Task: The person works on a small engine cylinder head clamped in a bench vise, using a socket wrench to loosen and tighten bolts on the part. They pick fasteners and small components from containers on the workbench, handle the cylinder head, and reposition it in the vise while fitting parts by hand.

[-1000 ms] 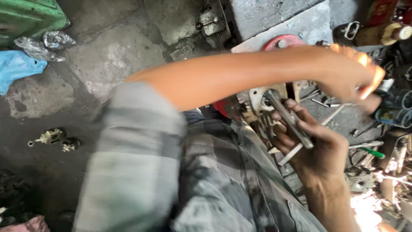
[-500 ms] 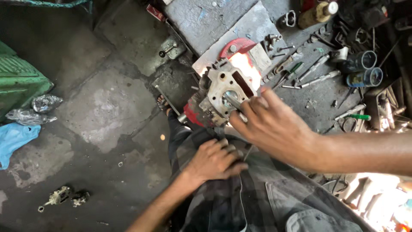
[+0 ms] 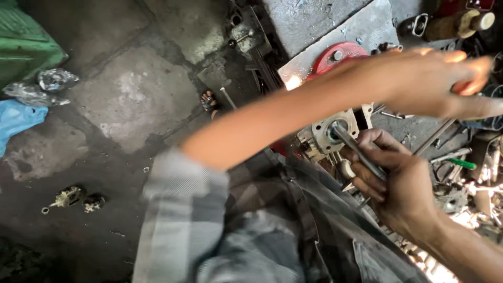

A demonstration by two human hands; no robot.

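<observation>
Since half a second ago my left hand (image 3: 440,84) has swung up off my lap and across my body, the forearm now stretched level over the work, and my right hand (image 3: 398,178) has dropped back from the top of the casting to sit below it. Left fingers are curled, reaching into the clutter at the far right (what they close on, if anything, I cannot tell, since the fingertips are blurred). My right hand is clenched around a metal rod (image 3: 359,152), thumb on top, with the rod slanting up and left so its tip sits in the round bore of the pale grey metal casting (image 3: 330,131). That casting is a squarish flange with bolt holes at its corners, grimy, lying just in front of my knees and partly under my left forearm, which hides its upper edge. Behind it shows a red round part (image 3: 335,55) on a grey slab (image 3: 319,26). A green-handled tool (image 3: 461,163) lies among loose tools to the right. Left on the concrete floor (image 3: 131,94) lie two small brass fittings (image 3: 73,199), a blue cloth (image 3: 18,118) and a green sack (image 3: 23,47).
</observation>
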